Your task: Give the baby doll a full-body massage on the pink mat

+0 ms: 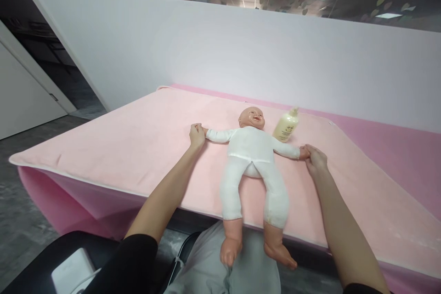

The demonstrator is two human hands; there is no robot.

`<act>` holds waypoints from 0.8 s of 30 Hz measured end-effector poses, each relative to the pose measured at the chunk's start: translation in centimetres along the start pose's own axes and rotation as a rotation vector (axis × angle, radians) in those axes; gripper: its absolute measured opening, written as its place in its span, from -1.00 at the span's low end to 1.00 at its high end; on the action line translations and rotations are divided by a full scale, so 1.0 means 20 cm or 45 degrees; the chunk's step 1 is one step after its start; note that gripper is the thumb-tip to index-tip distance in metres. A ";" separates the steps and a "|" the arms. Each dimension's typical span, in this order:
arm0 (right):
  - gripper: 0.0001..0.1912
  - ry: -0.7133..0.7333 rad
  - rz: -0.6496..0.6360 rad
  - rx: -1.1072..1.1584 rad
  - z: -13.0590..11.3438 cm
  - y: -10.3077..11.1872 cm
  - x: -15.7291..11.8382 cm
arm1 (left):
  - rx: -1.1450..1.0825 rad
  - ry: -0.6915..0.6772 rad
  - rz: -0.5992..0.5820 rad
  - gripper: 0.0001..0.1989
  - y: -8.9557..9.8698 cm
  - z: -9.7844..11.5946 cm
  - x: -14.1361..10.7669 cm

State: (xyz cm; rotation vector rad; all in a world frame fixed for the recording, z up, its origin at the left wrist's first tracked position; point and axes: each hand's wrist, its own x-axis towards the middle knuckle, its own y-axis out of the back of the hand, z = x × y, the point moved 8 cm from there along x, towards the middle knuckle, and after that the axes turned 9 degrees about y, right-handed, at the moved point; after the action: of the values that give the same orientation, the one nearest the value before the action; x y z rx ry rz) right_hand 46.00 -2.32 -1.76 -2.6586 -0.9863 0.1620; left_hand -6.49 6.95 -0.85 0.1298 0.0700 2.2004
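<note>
A baby doll [251,144] with a white cloth body lies on its back on the pink blanket [120,138], its feet hanging over the table's front edge. Its arms are stretched out to both sides. My left hand [197,135] is closed round the doll's hand at the left. At the right, my right hand [316,158] pinches the doll's other hand. A pale yellow pump bottle [286,126] leans beside the doll's head, touching neither of my hands.
Behind the table rises a white partition [220,46]. A black chair [51,257] with a white device [73,272] and cable on it is at the lower left. My knees are under the table's front edge, below the doll's feet.
</note>
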 end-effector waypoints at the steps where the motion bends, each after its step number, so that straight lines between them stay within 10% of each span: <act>1: -0.92 -0.001 -0.027 -0.007 0.00 -0.01 0.00 | -0.010 0.012 -0.002 -0.82 0.00 0.00 0.00; 7: -0.79 -0.010 -0.192 -0.062 -0.01 -0.05 -0.03 | -0.167 0.060 -0.095 -0.87 -0.01 0.02 -0.03; 24: -0.71 0.134 -0.014 -0.074 -0.08 -0.05 -0.06 | -0.205 0.077 -0.033 -0.93 0.00 0.01 -0.02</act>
State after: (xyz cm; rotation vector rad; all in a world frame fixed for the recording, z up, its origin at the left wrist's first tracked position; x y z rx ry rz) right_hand 44.80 -2.80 0.00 -2.6826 -0.9865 -0.0094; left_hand -6.27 6.64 -0.68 -0.0276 -0.0712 2.1742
